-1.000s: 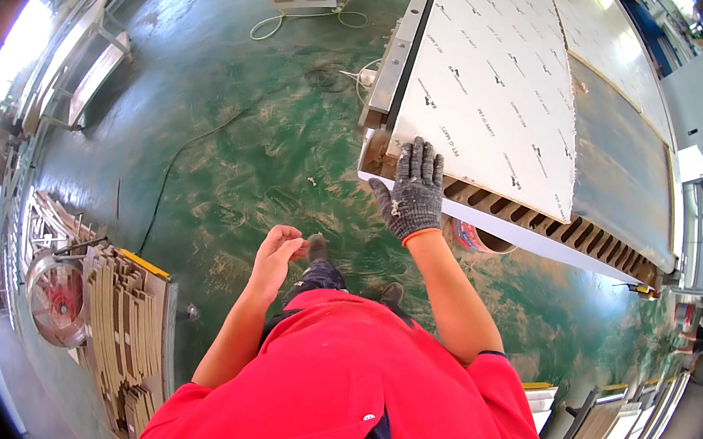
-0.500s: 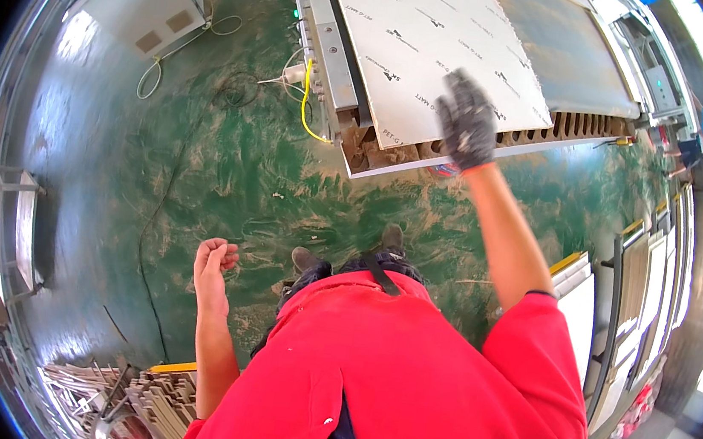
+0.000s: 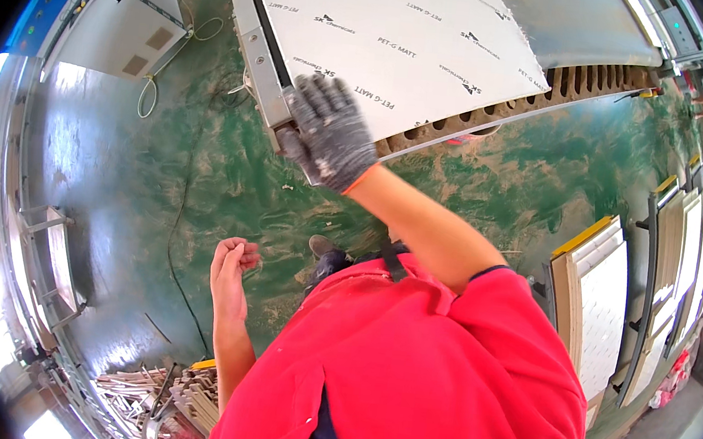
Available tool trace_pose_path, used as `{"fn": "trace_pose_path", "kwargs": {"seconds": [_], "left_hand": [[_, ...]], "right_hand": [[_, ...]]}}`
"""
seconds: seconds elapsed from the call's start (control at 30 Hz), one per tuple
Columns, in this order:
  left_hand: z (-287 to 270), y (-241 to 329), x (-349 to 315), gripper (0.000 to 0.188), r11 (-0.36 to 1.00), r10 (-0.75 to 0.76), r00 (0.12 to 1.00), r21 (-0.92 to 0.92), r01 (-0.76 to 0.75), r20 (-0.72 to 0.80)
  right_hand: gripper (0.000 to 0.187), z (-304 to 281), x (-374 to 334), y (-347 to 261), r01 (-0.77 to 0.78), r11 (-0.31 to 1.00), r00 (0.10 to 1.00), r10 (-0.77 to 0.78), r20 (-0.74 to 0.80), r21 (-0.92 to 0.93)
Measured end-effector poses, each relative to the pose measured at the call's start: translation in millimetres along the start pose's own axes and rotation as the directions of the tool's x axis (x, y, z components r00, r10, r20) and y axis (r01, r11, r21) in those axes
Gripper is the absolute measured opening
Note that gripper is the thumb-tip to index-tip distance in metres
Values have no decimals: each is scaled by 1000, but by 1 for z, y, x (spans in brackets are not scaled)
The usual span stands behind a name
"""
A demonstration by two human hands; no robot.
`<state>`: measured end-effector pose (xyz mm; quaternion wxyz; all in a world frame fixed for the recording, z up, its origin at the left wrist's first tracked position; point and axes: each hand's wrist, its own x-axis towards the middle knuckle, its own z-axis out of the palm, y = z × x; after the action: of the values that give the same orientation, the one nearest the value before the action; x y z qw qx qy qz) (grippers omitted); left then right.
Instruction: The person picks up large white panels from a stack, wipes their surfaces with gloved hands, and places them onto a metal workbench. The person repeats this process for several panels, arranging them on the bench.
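Note:
My right hand (image 3: 331,132), in a dark grey dusty knit glove with an orange cuff, reaches across to the near left corner of a white printed panel (image 3: 395,48). Its fingers are stretched out at the panel's corner, beside the metal edge rail (image 3: 258,60); the glove hides that corner. The panel lies flat on a machine bed with a slotted brown near edge (image 3: 508,112). My left hand (image 3: 232,269) is bare and hangs low over the floor at my left side. Its fingers are loosely curled in, with nothing visible in them.
A grey and blue machine cabinet (image 3: 124,16) stands at far left, with loose cables (image 3: 149,95) by it. Panels (image 3: 599,306) lean upright in racks on the right. Wood strips (image 3: 128,393) lie in a pile at lower left. The green floor (image 3: 227,181) is dusty.
My right hand has moved left along the panel's near edge to its near left corner. My left hand stays hanging at my side, fingers curled in. The view has shifted.

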<state>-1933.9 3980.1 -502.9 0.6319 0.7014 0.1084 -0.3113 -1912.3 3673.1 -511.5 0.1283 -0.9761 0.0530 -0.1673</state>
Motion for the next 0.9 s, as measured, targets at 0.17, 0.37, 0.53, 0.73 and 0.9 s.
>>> {"fn": "trace_pose_path", "kwargs": {"seconds": [0.17, 0.37, 0.53, 0.73, 0.9], "left_hand": [[34, 0, -4, 18, 1000, -6, 1000, -31, 6, -21], [67, -10, -11, 16, 996, -26, 997, -82, 20, -72], [103, 16, -6, 17, 999, 21, 999, -41, -20, 30], [104, 22, -16, 19, 999, 48, 999, 17, -48, -5], [75, -2, -30, 19, 999, 8, 1000, -50, -9, -15]], "right_hand": [[60, -52, -27, 196, -319, 866, 948, 296, -120, -385], [63, -73, -37, 257, -328, 785, 945, 265, -192, -526], [67, -17, -13, 61, 72, 996, 997, -73, 31, 50], [55, -40, -24, 186, -113, 947, 990, 81, -117, -299], [48, -186, -122, 484, -760, 557, 629, 499, -596, -336]]}}
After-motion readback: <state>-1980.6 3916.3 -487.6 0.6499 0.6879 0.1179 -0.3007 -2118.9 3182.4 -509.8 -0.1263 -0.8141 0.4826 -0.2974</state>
